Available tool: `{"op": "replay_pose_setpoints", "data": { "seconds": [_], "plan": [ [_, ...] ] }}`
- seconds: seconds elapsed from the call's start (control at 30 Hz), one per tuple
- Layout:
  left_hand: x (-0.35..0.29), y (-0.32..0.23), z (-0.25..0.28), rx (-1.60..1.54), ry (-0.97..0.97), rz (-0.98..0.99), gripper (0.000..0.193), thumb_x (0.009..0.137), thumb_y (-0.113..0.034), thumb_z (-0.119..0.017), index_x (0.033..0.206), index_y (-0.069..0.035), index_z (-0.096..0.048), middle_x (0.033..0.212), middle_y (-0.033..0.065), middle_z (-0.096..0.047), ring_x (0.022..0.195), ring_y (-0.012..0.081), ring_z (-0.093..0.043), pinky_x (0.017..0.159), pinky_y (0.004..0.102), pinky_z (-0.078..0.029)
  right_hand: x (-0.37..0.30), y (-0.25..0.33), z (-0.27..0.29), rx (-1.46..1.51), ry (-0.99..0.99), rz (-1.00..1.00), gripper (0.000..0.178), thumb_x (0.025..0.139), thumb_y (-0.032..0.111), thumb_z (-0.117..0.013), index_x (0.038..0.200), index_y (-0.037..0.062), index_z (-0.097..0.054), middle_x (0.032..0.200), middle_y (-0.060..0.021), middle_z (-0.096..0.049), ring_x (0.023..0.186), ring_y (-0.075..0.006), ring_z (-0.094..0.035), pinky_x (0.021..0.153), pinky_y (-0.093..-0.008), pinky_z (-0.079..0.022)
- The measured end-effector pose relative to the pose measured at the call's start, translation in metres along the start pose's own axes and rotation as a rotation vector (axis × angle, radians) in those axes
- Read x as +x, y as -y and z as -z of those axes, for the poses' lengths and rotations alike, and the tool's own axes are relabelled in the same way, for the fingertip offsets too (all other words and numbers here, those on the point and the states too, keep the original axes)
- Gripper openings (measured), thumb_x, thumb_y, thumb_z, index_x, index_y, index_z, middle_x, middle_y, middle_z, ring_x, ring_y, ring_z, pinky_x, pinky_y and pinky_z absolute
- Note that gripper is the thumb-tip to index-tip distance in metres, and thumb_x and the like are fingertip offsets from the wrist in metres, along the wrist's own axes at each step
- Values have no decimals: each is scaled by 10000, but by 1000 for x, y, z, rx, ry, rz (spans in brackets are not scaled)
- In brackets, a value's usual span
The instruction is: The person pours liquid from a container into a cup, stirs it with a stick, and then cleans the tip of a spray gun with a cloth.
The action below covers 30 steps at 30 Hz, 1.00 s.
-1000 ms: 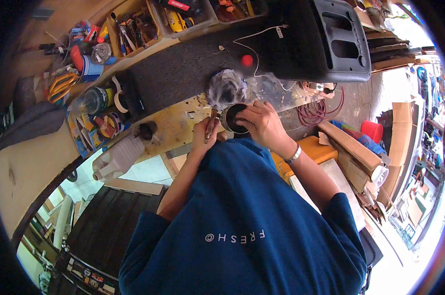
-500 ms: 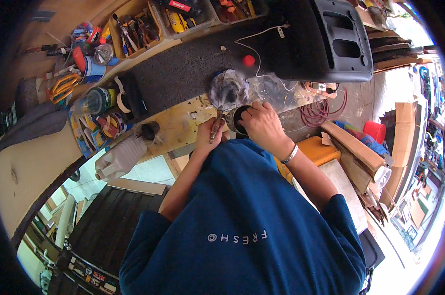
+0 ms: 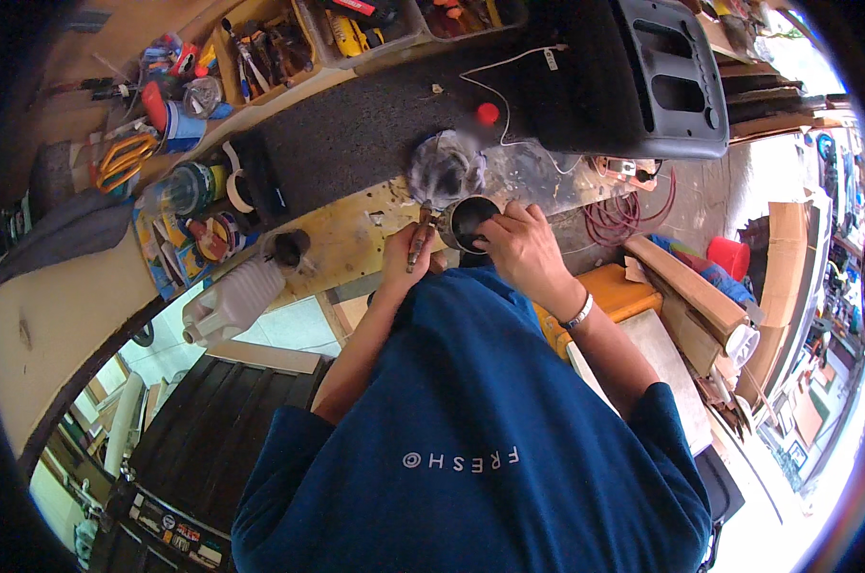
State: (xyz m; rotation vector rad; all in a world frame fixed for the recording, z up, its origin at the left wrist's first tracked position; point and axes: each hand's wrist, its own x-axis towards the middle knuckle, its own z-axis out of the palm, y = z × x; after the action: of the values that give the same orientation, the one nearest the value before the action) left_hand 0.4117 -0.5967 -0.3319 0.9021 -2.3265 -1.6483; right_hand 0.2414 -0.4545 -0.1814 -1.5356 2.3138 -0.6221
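My left hand [image 3: 404, 256] is closed around a slim, worn metal tool [image 3: 420, 239], held close to my shirt. Its exact kind is not clear. Just right of it is a round cup [image 3: 472, 215] with a dark inside and a pale rim. My right hand [image 3: 528, 250] has its bent fingers at the cup's right edge, thumb side toward the inside; the fingertips are partly hidden. Beyond both hands lies a crumpled grey-and-white rag [image 3: 447, 167] on the bench.
A red cap [image 3: 487, 115] and a white cord lie behind the rag. Tool bins [image 3: 356, 38] line the back. A large black case [image 3: 676, 86] stands at the back right. On the left are a plastic jug [image 3: 232, 301], a tape roll [image 3: 236, 181] and orange-handled scissors [image 3: 122, 160].
My right hand has shifted slightly right and nearer me, uncovering more of the cup's dark inside. The left hand keeps the metal tool in nearly the same place.
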Motion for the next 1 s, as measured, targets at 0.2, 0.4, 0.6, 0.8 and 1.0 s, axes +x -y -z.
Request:
{"op": "replay_pose_setpoints", "data": {
  "seconds": [0.2, 0.4, 0.6, 0.8, 1.0],
  "plan": [
    [-2, -9, 3, -40, 10, 25, 251, 929, -222, -658, 837, 9, -621, 647, 172, -619, 580, 275, -631, 548, 385, -461, 0, -6, -3, -82, -78, -3, 134, 790, 130, -684, 922, 118, -701, 863, 7, -659, 888, -215, -537, 787, -351, -403],
    [-2, -16, 5, -7, 53, 71, 275, 932, -269, -640, 859, -4, -650, 701, 191, -666, 658, 338, -693, 591, 396, -509, 6, -5, -13, -91, 38, 18, 109, 786, 155, -674, 884, 109, -685, 844, -3, -651, 894, -213, -531, 792, -352, -399],
    [-10, -21, 6, -33, 35, 80, 260, 939, -217, -640, 834, 20, -617, 638, 182, -604, 560, 307, -609, 549, 382, -456, 14, -1, -6, -114, 130, 52, 110, 806, 181, -700, 862, 91, -671, 828, -21, -654, 869, -222, -533, 792, -358, -401],
    [-14, -23, 6, -44, 35, 81, 286, 948, -237, -631, 793, 2, -605, 620, 170, -616, 568, 290, -649, 551, 377, -480, 11, 0, 4, 16, -87, 73, 136, 794, 186, -729, 875, 89, -681, 828, -17, -662, 827, -213, -542, 780, -360, -399],
    [-12, -14, 8, -35, -23, 38, 231, 935, -188, -636, 819, 10, -611, 624, 149, -607, 548, 230, -602, 542, 361, -458, 0, 9, 8, 5, 18, 98, 109, 791, 181, -679, 877, 115, -663, 830, 0, -632, 855, -203, -540, 783, -354, -398]
  ]
}}
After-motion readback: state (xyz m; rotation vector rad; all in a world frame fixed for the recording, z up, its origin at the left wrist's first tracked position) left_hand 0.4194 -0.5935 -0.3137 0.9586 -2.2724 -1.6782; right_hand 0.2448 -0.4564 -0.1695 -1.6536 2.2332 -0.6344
